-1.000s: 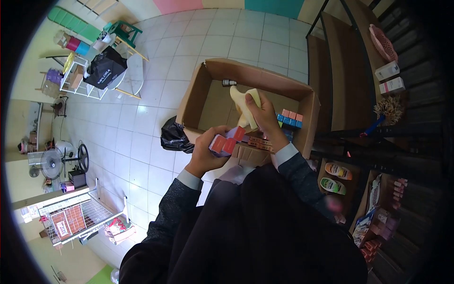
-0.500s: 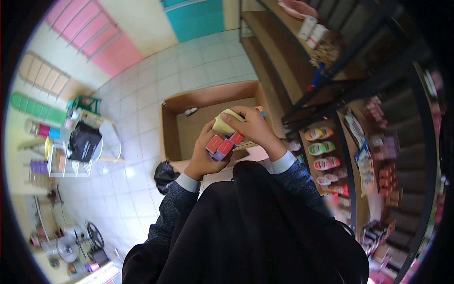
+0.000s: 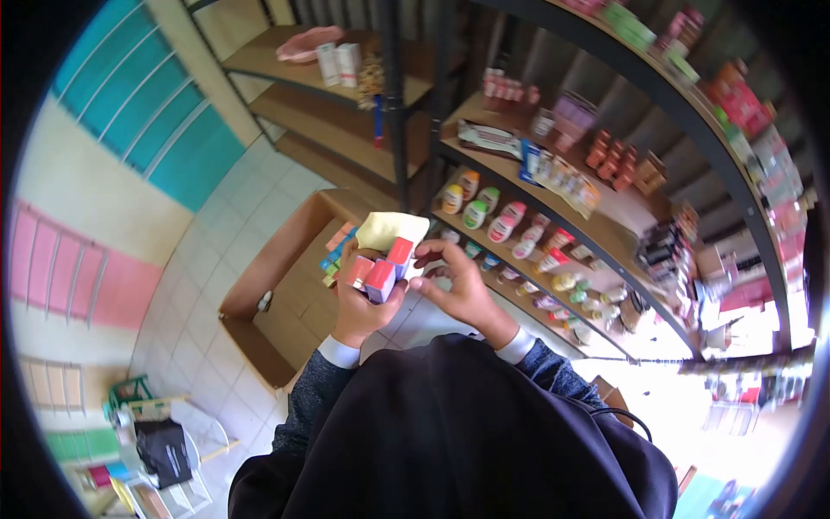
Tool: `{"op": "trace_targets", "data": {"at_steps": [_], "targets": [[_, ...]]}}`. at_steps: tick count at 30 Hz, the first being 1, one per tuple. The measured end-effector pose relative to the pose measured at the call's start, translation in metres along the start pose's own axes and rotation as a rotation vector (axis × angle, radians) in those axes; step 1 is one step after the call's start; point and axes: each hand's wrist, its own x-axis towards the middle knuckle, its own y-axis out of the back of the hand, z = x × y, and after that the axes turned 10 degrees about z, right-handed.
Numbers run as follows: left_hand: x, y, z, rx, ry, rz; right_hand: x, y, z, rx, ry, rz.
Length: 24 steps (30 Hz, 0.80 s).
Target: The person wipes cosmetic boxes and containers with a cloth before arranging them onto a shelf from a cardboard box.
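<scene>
Several small red-and-purple boxes [image 3: 380,278] are bunched together in my left hand [image 3: 356,311], whose fingers are wrapped round them. Behind them a pale yellow cloth or soft pouch [image 3: 391,228] stands up, seemingly pinned in the same hand; its lower part is hidden. Just right of the bundle is my right hand [image 3: 467,292], its thumb and fingers apart and curved, with nothing between them. Past my left hand, a few colourful small packs [image 3: 334,251] show inside a large open cardboard box [image 3: 246,350] on the floor.
Metal-framed shelves ahead and to the right carry bottles [image 3: 506,221], small cartons [image 3: 611,164] and other packets. White cartons [image 3: 339,65] and a pink basket [image 3: 307,43] sit on the far shelf. At lower left, a black bag [image 3: 164,451] rests by a white rack.
My view and body have turned right, toward the stocked shelves. My right hand has let go of the yellow cloth and moved to the right of the boxes, which my left hand still holds.
</scene>
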Motion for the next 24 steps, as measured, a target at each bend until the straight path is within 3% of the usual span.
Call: {"op": "trace_targets", "data": {"at_steps": [2, 6, 9, 13, 14, 16, 18, 21, 23, 24], "targets": [[-0.003, -0.022, 0.002, -0.172, 0.064, -0.059, -0.014, 0.008, 0.001, 0.081, -0.09, 0.041], [-0.022, -0.06, -0.017, -0.407, 0.445, 0.028, -0.034, 0.03, 0.006, -0.065, -0.094, 0.252], [-0.023, -0.085, -0.012, -0.595, 0.685, -0.001, -0.048, 0.058, 0.004, -0.083, -0.223, 0.295], [-0.026, -0.11, -0.021, -0.654, 0.745, 0.057, -0.068, 0.098, 0.024, 0.149, -0.318, 0.335], [-0.026, -0.112, -0.016, -0.62, 0.747, 0.018, -0.073, 0.111, 0.042, 0.113, -0.138, 0.495], [-0.027, -0.118, -0.016, -0.666, 0.681, 0.012, -0.077, 0.154, 0.06, -0.041, -0.147, 0.79], [-0.032, -0.12, -0.012, -0.617, 0.639, 0.01, -0.081, 0.207, 0.059, -0.5, -0.182, 1.029], [-0.039, -0.12, -0.018, -0.519, 0.632, -0.053, -0.073, 0.268, 0.077, -0.351, -0.234, 1.147], [-0.044, -0.121, -0.02, -0.479, 0.63, -0.079, -0.062, 0.297, 0.119, -0.922, -0.052, 1.232], [-0.046, -0.123, -0.021, -0.464, 0.629, -0.081, -0.055, 0.306, 0.121, -0.797, -0.302, 1.155]]}}
